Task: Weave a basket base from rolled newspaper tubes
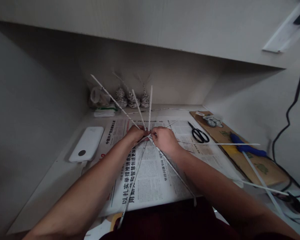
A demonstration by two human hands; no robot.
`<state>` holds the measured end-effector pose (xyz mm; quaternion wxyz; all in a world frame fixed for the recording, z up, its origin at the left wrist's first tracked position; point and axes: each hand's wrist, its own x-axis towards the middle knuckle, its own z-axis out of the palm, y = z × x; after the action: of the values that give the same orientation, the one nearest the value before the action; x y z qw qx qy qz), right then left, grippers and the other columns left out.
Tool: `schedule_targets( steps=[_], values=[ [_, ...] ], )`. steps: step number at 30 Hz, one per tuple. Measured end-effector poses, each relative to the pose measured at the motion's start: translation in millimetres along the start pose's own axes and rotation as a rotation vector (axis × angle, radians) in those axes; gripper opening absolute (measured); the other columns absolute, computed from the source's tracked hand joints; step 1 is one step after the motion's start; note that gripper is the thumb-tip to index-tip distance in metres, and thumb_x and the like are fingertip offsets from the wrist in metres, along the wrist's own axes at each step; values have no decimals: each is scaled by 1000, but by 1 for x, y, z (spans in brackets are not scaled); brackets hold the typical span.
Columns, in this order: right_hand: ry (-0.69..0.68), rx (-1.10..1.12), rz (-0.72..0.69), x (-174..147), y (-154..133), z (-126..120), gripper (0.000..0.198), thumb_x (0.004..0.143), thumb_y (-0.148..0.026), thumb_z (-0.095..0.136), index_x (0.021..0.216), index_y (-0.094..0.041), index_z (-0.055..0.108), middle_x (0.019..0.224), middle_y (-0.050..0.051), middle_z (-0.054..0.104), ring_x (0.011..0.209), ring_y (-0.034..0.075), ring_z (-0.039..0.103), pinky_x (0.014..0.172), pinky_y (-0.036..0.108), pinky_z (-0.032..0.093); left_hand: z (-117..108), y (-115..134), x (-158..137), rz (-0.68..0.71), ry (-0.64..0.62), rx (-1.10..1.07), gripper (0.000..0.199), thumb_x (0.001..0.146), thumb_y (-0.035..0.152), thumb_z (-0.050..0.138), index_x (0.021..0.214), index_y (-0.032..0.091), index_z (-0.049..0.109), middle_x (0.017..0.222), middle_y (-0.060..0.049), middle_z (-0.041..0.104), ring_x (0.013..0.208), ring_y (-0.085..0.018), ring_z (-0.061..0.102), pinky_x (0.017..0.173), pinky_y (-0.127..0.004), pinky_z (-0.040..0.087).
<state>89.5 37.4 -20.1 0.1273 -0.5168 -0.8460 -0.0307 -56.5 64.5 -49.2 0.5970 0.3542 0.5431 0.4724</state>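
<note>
Several thin rolled-paper sticks (150, 106) cross at one point and fan out in all directions above the newspaper (150, 180). My left hand (137, 134) pinches them at the crossing from the left. From the right, my right hand (163, 137) closes its fingers on the same spot, almost touching the left fingertips. One stick leans up to the far left, two point away from me, others run down toward my lap and out to the right. The exact grip at the crossing is partly hidden by my fingers.
Black scissors (200, 133) lie on the newspaper's right. A blue glue gun (247, 146) rests on cardboard (260, 170), with a black cable (287, 116) beyond. At left lies a white power bank (87, 144). Woven paper gourd shapes (133, 100) stand at the back, under an overhanging panel (150, 23).
</note>
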Motion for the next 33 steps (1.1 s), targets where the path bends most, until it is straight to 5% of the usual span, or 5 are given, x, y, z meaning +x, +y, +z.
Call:
schedule_targets(
  steps=[13,28,33],
  values=[
    [27,27,60,7,-1,5,18,88,-23,50,92,-20,67,93,7,72,86,21,66,72,28,41,4,5,-6,-32,52,-53,25,59,0,77,66,14,58,59,1,62,54,-13,61,59,-31,58],
    [-63,8,-109,-12,-1,0,23,92,-15,44,96,-16,67,96,10,70,90,19,63,80,27,41,7,5,-6,-54,82,-124,21,59,-7,69,58,12,60,60,-1,63,54,-14,62,57,-30,59],
    [-26,95,-54,-13,1,1,23,93,-18,46,97,-18,68,97,8,71,92,18,63,83,26,41,8,5,-5,-55,98,-109,21,60,-7,67,59,13,59,56,0,61,50,-14,60,54,-30,57]
  ],
)
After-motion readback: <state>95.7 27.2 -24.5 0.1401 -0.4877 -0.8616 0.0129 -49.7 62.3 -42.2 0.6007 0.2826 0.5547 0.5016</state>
